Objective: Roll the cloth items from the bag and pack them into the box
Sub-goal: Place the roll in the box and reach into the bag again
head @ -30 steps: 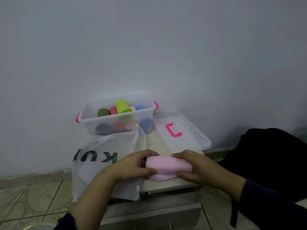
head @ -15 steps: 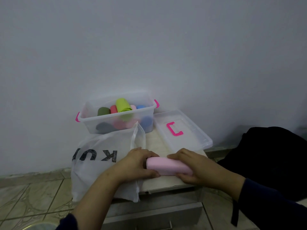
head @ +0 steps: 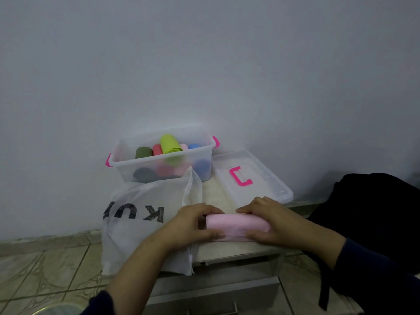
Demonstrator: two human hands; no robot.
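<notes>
A pink cloth (head: 236, 226) lies rolled into a short cylinder near the front edge of a small table top (head: 216, 192). My left hand (head: 193, 223) grips its left end, fingers over the top and thumb below. My right hand (head: 270, 221) grips the right end the same way. A clear plastic box (head: 159, 164) with pink clips stands at the back and holds several rolled cloths: olive, red, lime green, pink, blue. A white bag (head: 145, 214) with black letters lies at the left, partly over the table edge.
The box's clear lid (head: 252, 176) with a pink handle lies to the right of the box. A black bag (head: 372, 223) sits on the floor at the right. A drawer front (head: 216, 298) is below the table top. The wall is close behind, and tiled floor (head: 45, 269) lies at the left.
The pink cloth has been rolled away from me into a tighter, thinner cylinder. Both hands moved slightly forward with it.
</notes>
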